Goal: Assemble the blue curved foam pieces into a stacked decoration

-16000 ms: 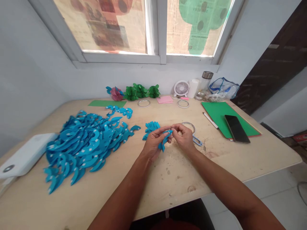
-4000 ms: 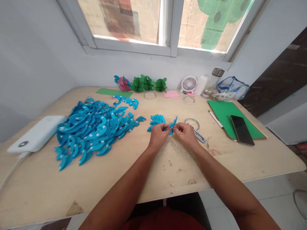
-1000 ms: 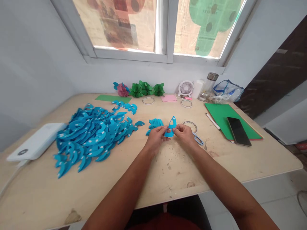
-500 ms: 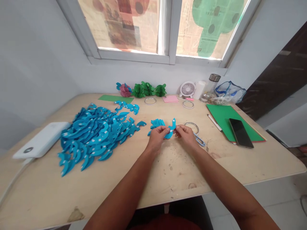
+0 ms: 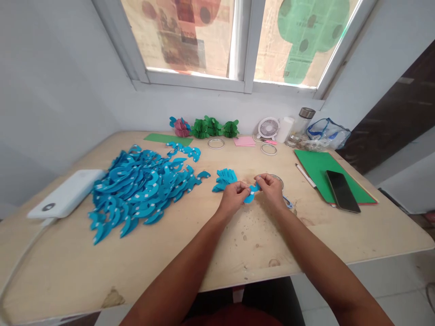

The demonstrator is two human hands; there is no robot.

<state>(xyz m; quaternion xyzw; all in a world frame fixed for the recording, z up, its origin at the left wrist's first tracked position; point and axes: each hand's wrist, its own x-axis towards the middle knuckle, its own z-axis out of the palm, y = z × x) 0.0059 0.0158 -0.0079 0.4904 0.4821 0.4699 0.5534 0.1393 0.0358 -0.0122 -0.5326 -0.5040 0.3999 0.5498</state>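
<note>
Pleated paper [image 5: 224, 179] is blocking space beyond the left hand [image 5: 232, 196], a ring [image 5: 280, 178] beyond the right hand [image 5: 271, 186]; nearside tabletop [image 5: 243, 253] is lying open.

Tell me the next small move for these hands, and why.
Probably bring the right hand to the white patch on the blue piece: the patch shows uncovered, and the left hand pinches the piece's left side, which should steady it.
</note>
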